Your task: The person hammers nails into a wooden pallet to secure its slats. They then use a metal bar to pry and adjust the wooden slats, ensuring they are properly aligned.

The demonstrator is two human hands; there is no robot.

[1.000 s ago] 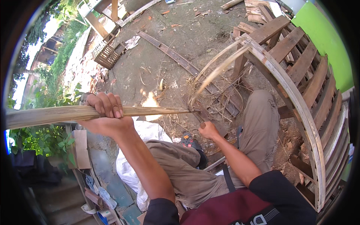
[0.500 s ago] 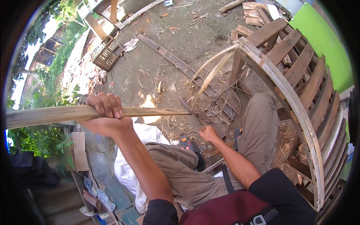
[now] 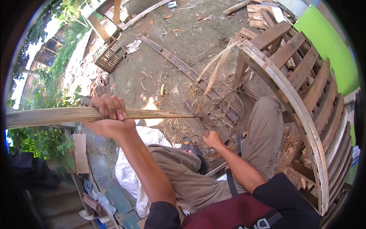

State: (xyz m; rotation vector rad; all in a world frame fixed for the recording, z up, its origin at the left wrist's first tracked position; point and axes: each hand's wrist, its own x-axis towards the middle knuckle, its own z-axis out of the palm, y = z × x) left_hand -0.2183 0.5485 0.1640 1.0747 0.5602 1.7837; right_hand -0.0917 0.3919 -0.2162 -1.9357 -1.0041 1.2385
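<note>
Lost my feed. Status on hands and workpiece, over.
Left hand clamped around long split bamboo strip, held level. Right hand grips knife handle, thin blade at the strip's tip. Curved bamboo frame stands right, apart.

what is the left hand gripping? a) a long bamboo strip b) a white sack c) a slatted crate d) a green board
a: the left hand is closed around a long bamboo strip that runs level from the left edge toward the right hand, which holds a knife at its tip.
</note>
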